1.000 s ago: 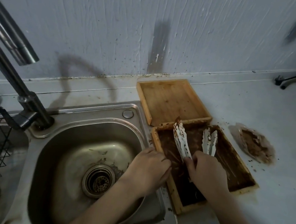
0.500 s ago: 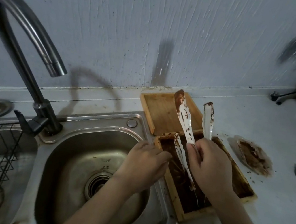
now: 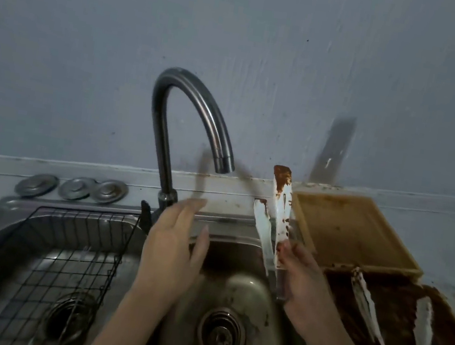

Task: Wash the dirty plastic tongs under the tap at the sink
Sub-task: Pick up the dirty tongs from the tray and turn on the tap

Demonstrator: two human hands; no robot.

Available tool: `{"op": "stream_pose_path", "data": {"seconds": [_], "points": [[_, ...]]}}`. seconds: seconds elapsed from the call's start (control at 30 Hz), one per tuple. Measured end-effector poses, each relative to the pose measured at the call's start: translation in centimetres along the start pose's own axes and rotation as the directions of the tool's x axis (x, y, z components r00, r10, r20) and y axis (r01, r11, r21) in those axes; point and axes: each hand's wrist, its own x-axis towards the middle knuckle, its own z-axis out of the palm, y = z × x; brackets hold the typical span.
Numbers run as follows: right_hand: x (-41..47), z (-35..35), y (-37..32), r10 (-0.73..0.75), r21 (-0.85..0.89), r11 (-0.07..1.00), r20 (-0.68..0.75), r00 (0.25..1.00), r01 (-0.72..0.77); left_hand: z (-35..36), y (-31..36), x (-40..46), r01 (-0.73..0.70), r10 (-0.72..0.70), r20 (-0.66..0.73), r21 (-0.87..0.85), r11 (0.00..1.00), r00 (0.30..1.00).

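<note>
White plastic tongs (image 3: pixel 273 223), tips smeared brown, are gripped at their lower end by the right hand (image 3: pixel 305 287) and held upright right of centre, over the right edge of the steel sink (image 3: pixel 234 297). The left hand (image 3: pixel 172 255) is open, fingers extended, empty, just beside the tap (image 3: pixel 178 135) base at centre. A second pair of soiled tongs (image 3: pixel 394 333) lies in a dirty wooden tray (image 3: pixel 395 308) at lower right.

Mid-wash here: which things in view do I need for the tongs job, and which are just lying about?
Needed: tongs held in right hand; tap; tap lever, which left hand nears; sink basin.

Lying about: wooden tray; second tongs in the dirty tray; wire basket; three metal discs.
</note>
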Motion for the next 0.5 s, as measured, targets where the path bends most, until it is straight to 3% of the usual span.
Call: {"op": "stream_pose_path", "data": {"seconds": [0.17, 0.33, 0.5], "points": [[3.4, 2.9, 1.0, 0.147, 0.201, 0.967, 0.061, 0.987, -0.156, -0.3, -3.8, 1.9, 0.284, -0.281, -0.073, 0.04, 0.958, 0.957], [6.3, 4.9, 2.1, 0.122, 0.19, 0.974, 0.037, 0.992, -0.127, 1.3, -6.7, 3.6, 0.466, -0.469, 0.026, 0.08, 0.881, 0.883], [6.8, 5.2, 3.5, 0.087, 0.154, 0.984, 0.013, 0.996, -0.088, 2.3, -8.7, 3.7, 0.47, -0.466, -0.072, 0.071, 0.88, 0.882]]}}
